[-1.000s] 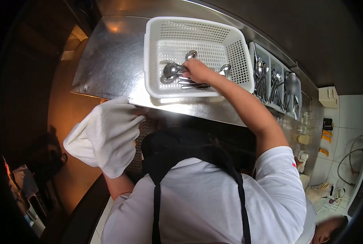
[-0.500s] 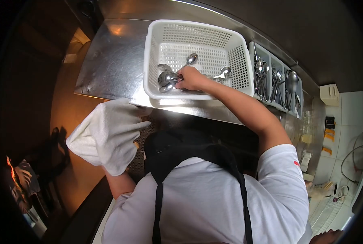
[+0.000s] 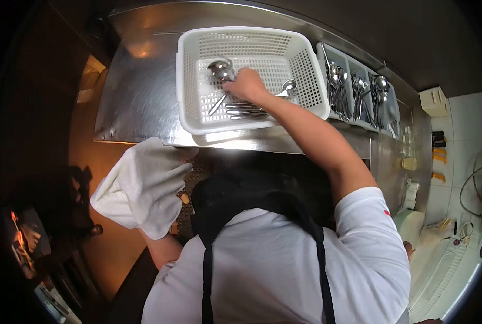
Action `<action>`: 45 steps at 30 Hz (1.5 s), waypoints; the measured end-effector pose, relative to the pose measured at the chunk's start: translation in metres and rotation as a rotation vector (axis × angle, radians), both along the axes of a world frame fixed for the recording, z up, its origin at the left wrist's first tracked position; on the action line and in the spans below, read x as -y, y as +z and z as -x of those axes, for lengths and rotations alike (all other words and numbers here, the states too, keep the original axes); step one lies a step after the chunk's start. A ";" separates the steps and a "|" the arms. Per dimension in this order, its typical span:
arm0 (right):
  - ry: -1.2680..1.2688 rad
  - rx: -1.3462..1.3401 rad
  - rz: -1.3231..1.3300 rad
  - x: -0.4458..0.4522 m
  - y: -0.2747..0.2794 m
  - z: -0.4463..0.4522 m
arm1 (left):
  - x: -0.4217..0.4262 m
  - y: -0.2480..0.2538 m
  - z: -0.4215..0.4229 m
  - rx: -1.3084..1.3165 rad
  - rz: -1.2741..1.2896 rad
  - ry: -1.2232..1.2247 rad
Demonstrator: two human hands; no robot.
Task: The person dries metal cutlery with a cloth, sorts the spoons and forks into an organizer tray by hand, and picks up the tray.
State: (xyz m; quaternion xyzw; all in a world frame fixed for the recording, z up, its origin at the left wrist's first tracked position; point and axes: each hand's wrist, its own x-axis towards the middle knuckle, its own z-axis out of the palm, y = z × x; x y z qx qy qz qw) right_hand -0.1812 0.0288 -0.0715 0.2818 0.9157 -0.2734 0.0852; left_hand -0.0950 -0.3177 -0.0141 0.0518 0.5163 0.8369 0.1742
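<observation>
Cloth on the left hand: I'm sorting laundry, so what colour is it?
The cloth is white, clearest in the head view.

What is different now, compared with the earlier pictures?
The right hand moved toward the far side of the basket, taking the bunched spoons along. The loose spoon that lay beyond the hand no longer shows apart. The white cloth, the basket and the cutlery tray stayed as they were.

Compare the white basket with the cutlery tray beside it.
The basket is one open, perforated space; the tray is split into compartments. The basket's pieces lie more scattered, while the tray's are bunched closely together. Both hold metal cutlery and sit on the steel counter.
</observation>
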 end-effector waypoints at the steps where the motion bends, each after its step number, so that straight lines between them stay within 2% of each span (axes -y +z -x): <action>1: 0.003 -0.020 -0.013 0.004 -0.004 -0.001 | -0.003 -0.003 0.002 0.066 -0.130 0.044; 3: 0.009 -0.056 -0.034 0.012 -0.013 -0.002 | -0.002 0.001 -0.003 0.156 -0.249 0.010; 7: -0.103 -0.019 0.038 0.013 -0.032 0.013 | -0.009 0.002 0.003 0.080 -0.135 0.005; 8: -0.129 0.109 0.122 0.013 -0.023 0.013 | -0.011 0.003 0.004 0.061 -0.102 0.012; 12: -0.024 -0.168 0.072 -0.012 -0.013 0.006 | -0.011 0.014 0.018 -0.042 0.084 0.109; 14: 0.021 -0.265 0.098 -0.036 0.026 -0.011 | -0.016 0.021 0.037 -0.082 0.169 0.131; 17: -0.327 -0.506 0.841 -0.072 0.046 -0.034 | -0.034 0.020 0.073 -0.075 0.182 0.019; 18: -0.336 -0.446 1.040 -0.085 0.045 -0.044 | -0.040 0.017 0.088 -0.052 0.167 -0.056; 20: -0.341 -0.330 1.444 -0.108 0.042 -0.055 | -0.044 -0.020 0.141 -0.032 0.214 -0.078; 21: -0.383 -0.380 1.446 -0.110 0.045 -0.058 | -0.050 -0.049 0.167 -0.033 0.273 -0.023; 22: -0.429 -0.425 1.450 -0.107 0.051 -0.065 | -0.066 -0.033 0.178 -0.379 0.675 -0.244; 23: -0.476 -0.467 1.452 -0.104 0.058 -0.072 | -0.087 -0.032 0.189 -0.649 1.021 -0.331; 24: -0.549 -0.508 1.444 -0.102 0.064 -0.076 | -0.100 -0.039 0.201 -1.051 0.925 -0.377; 26: -0.603 -0.564 1.500 -0.104 0.074 -0.086 | -0.126 -0.058 0.188 -1.020 0.923 -0.147; 27: -0.635 -0.596 1.524 -0.105 0.074 -0.090 | -0.129 -0.058 0.186 -1.032 1.085 -0.143; 29: -0.639 -0.623 1.467 -0.113 0.068 -0.098 | -0.135 -0.050 0.184 -1.046 1.406 -0.140; 32: -0.672 -0.656 1.359 -0.117 0.055 -0.099 | -0.104 -0.092 0.166 -0.644 0.940 -0.022; 33: -0.642 -0.633 1.313 -0.117 0.058 -0.097 | -0.098 -0.090 0.144 -0.314 0.568 -0.019; 35: -0.589 -0.596 1.216 -0.116 0.064 -0.096 | -0.085 -0.071 0.106 -0.907 1.171 -0.196; 36: -0.555 -0.603 1.156 -0.115 0.069 -0.094 | -0.085 -0.058 0.089 -1.048 1.105 -0.207; 38: -0.364 -0.561 0.804 -0.109 0.099 -0.085 | -0.087 -0.050 0.079 -1.163 0.942 -0.237; 39: -0.260 -0.522 0.626 -0.106 0.110 -0.080 | -0.085 -0.051 0.078 -1.133 0.853 -0.247; 40: -0.049 -0.465 0.385 -0.116 0.096 -0.070 | -0.083 -0.050 0.080 -1.108 0.823 -0.252; 41: 0.166 -0.533 0.188 -0.117 0.090 -0.065 | -0.081 -0.049 0.081 -1.082 0.792 -0.256; 43: 0.622 -0.313 -0.181 -0.126 0.080 -0.053 | -0.082 -0.043 0.089 -1.045 0.847 -0.259; 45: 0.815 -0.147 -0.271 -0.124 0.062 -0.046 | -0.080 -0.060 0.101 -0.947 0.804 -0.295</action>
